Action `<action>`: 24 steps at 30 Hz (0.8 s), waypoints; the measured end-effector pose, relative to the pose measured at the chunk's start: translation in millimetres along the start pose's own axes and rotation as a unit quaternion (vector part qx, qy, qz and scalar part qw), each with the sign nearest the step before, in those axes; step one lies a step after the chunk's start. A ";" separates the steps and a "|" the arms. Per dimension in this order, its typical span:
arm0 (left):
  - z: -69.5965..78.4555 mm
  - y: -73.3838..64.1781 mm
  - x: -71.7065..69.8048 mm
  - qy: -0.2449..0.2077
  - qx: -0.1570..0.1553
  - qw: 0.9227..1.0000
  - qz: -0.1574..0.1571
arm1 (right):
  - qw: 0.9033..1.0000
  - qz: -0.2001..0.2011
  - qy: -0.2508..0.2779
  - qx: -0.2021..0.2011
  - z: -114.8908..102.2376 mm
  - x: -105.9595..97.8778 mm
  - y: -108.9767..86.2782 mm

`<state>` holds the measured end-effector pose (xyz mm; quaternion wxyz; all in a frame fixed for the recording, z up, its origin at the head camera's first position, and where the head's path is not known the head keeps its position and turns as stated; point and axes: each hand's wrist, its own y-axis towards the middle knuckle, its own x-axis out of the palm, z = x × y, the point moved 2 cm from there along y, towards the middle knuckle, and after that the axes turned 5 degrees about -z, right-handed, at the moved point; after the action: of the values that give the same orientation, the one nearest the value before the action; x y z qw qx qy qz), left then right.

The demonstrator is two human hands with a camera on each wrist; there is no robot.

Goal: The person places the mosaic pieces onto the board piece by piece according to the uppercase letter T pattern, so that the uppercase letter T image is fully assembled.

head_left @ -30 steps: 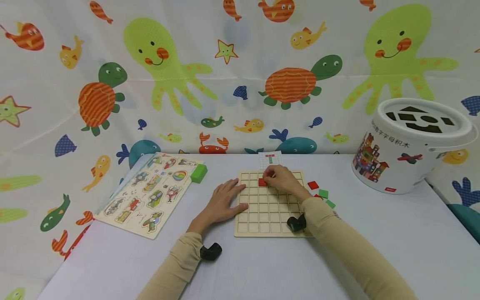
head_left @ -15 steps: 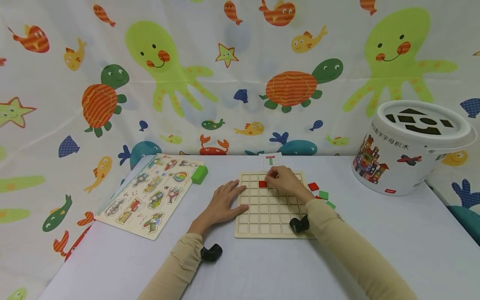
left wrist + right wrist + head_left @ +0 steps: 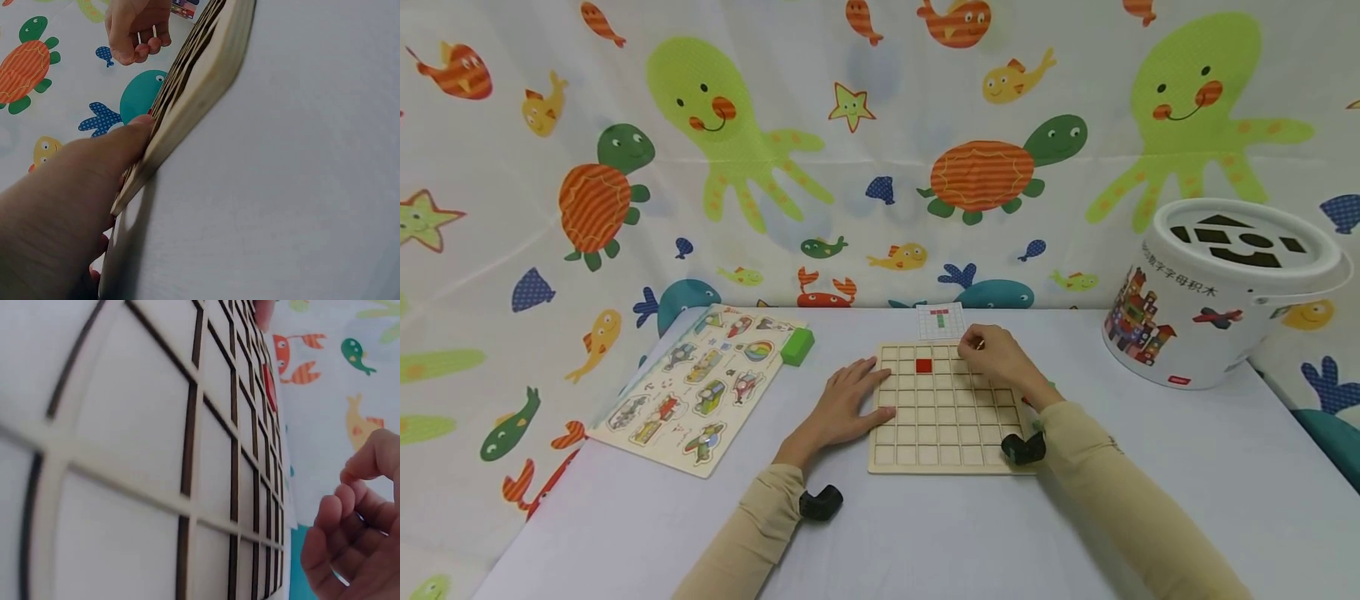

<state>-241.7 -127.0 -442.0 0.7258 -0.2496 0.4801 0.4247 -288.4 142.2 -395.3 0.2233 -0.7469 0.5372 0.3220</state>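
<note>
A wooden grid board (image 3: pixel 958 435) lies on the table, with one red square tile (image 3: pixel 923 366) in a cell of its second row. My left hand (image 3: pixel 848 403) rests on the board's left edge, fingers spread. The left wrist view shows its thumb (image 3: pixel 134 132) along the board's side. My right hand (image 3: pixel 996 354) hovers over the board's upper right, its fingers loosely curled; nothing shows between them in the right wrist view (image 3: pixel 359 531). Behind the board lies a printed card (image 3: pixel 951 325) with red and green squares in a T shape. My right forearm hides most of the loose tiles.
On the left lies a picture puzzle board (image 3: pixel 681 446), a green block (image 3: pixel 797 347) at its upper right corner. A white bucket (image 3: pixel 1210 333) with a shape-slot lid stands at the right back. A cloth (image 3: pixel 880 150) printed with sea animals hangs behind the table.
My right hand has let go of the red tile, which stays in its cell, and has moved to the right. My left hand has stayed in place.
</note>
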 end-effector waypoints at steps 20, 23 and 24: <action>-1.8 1.9 0.4 0.004 0.000 1.000 -0.003 | 0.999 -0.015 0.002 0.045 46.8 -32.5 -36.1; -1.9 1.4 0.8 0.002 -0.002 1.000 -0.005 | 0.999 -0.029 -0.011 0.035 50.3 -35.3 -43.7; -2.0 1.3 1.0 0.001 -0.002 1.000 -0.005 | 0.999 -0.033 -0.016 0.031 51.4 -36.2 -46.4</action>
<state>-243.6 -127.4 -443.6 0.7269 -0.2541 0.4789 0.4215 -264.6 216.0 -405.4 0.2655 -0.7518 0.5182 0.3096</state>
